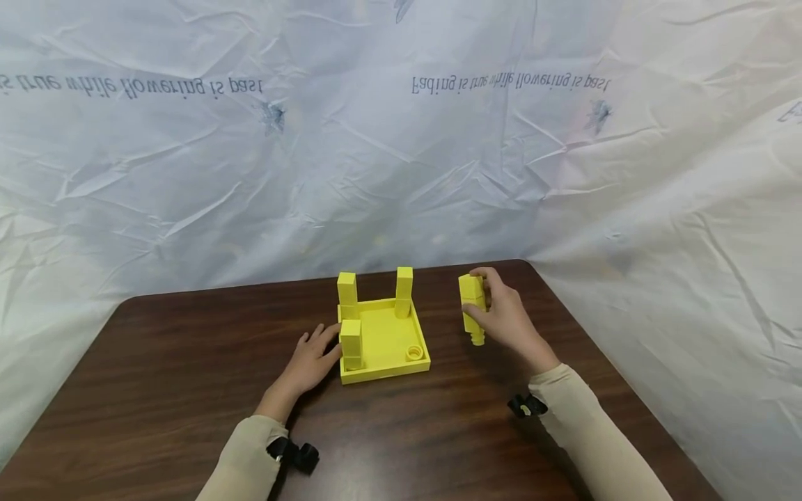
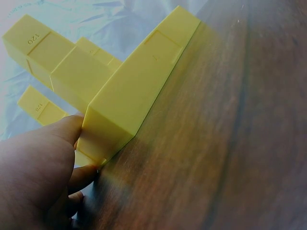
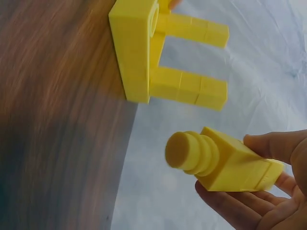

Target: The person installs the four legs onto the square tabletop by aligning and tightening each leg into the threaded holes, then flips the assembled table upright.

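Observation:
A shallow square yellow tray-like base [image 1: 383,334] lies on the table. Yellow square posts stand at three corners: front left [image 1: 351,342], back left [image 1: 347,292] and back right [image 1: 404,289]. The front right corner has a round threaded socket [image 1: 414,353]. My left hand [image 1: 310,362] touches the base's left side with extended fingers; in the left wrist view its fingertips [image 2: 85,176] rest against the side wall. To the right of the base, my right hand [image 1: 504,316] holds a loose yellow post [image 3: 235,163] between thumb and fingers, its threaded round end pointing down, above the table.
The dark wood table [image 1: 207,376] has its back edge close to a wrinkled pale sheet [image 1: 401,174] with printed lettering. The sheet also hangs along the sides. Black camera mounts are strapped to both wrists, over light sleeves [image 1: 244,463].

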Demonstrator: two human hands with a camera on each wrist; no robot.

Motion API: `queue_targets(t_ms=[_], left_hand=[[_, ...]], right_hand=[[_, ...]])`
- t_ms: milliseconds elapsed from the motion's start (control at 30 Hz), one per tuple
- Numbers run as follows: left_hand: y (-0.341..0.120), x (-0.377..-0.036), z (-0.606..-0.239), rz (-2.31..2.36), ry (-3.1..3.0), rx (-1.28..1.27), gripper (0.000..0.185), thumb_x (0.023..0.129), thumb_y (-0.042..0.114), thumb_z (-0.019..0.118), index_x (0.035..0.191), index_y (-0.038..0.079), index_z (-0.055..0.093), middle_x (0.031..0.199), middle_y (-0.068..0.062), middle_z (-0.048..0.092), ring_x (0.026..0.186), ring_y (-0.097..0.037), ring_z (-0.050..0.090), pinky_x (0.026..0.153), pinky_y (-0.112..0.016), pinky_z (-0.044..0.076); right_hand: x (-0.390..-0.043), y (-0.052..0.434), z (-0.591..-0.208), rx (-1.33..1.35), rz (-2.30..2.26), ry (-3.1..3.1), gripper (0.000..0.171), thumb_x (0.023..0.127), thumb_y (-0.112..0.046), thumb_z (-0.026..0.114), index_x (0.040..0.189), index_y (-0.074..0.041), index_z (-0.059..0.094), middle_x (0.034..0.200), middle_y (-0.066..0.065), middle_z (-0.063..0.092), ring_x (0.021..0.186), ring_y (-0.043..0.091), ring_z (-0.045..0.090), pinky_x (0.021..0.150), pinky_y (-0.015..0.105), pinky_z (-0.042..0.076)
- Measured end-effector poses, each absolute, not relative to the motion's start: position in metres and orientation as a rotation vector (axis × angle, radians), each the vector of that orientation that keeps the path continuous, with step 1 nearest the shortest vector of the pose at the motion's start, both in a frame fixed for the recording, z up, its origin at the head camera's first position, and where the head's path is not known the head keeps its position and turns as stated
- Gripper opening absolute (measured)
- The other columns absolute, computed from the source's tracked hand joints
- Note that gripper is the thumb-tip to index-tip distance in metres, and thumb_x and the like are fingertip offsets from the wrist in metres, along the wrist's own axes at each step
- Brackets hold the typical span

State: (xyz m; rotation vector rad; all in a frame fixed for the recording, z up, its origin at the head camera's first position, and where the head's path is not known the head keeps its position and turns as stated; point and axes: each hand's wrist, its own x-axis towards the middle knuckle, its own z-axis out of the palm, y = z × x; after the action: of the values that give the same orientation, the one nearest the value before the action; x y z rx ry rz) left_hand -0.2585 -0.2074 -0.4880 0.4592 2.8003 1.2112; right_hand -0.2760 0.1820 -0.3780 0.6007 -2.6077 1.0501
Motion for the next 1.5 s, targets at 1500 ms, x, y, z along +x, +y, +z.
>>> queue_targets(t_ms=[1500], left_hand=[[-0.206,-0.264,-0.491,1.199,2.842,0.488,0.058,0.115,0.036,0.046,0.165,0.007,0.036,0.167,-0.024,0.036,0.159,-0.049,0.011,0.124,-0.07,-0.002]], right_hand=[[-0.276,0.106,-0.429,0.864,1.516,-2.362,0.051,0.098,0.001,0.074,0.136,-0.006,0.04,0.128,0.024,0.057,0.107,0.038,0.071,0.08,0.041,0.065]])
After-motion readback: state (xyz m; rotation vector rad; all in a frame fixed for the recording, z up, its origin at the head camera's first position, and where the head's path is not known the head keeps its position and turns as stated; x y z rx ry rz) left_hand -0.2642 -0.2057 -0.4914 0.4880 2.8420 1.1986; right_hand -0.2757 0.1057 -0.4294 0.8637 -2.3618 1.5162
